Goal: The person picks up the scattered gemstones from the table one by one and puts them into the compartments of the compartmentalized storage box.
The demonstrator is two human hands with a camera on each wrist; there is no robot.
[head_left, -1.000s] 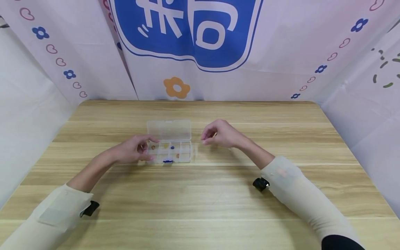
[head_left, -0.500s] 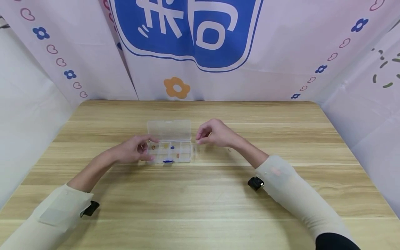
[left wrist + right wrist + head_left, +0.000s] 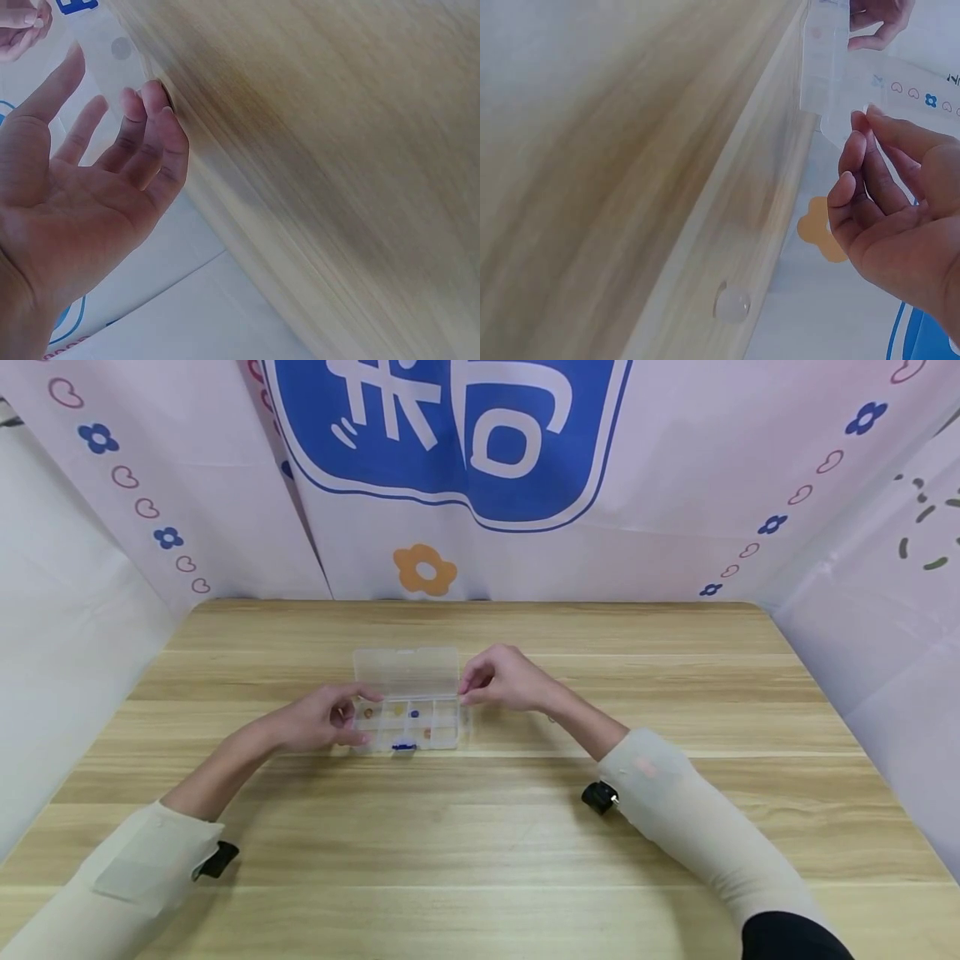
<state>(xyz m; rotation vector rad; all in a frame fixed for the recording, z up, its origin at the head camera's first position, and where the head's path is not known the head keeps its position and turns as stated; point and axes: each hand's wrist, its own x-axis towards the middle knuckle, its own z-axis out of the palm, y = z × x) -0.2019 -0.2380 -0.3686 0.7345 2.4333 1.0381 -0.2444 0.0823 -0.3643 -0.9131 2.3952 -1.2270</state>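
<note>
A clear plastic compartment box (image 3: 444,724) lies on the table with its lid (image 3: 405,670) raised at the back and a blue clasp (image 3: 403,747) in front. Small brown (image 3: 367,713), yellow (image 3: 398,710), blue (image 3: 415,714) and orange (image 3: 427,733) pieces sit in separate compartments. My left hand (image 3: 321,718) holds the box's left end, index finger at the back and thumb at the front. My right hand (image 3: 498,678) is at the back right corner, thumb and index fingertips pinching a tiny pale piece (image 3: 866,109), mostly hidden by the fingers.
A clear round piece (image 3: 733,301) lies on the wooden table (image 3: 480,843), near my right wrist. A white printed cloth (image 3: 637,560) hangs behind the table's far edge. Black wrist cameras (image 3: 600,797) stick out from both sleeves.
My right hand has moved left in steady steps, from the table right of the box to its back right corner. My left hand and the box have stayed still.
</note>
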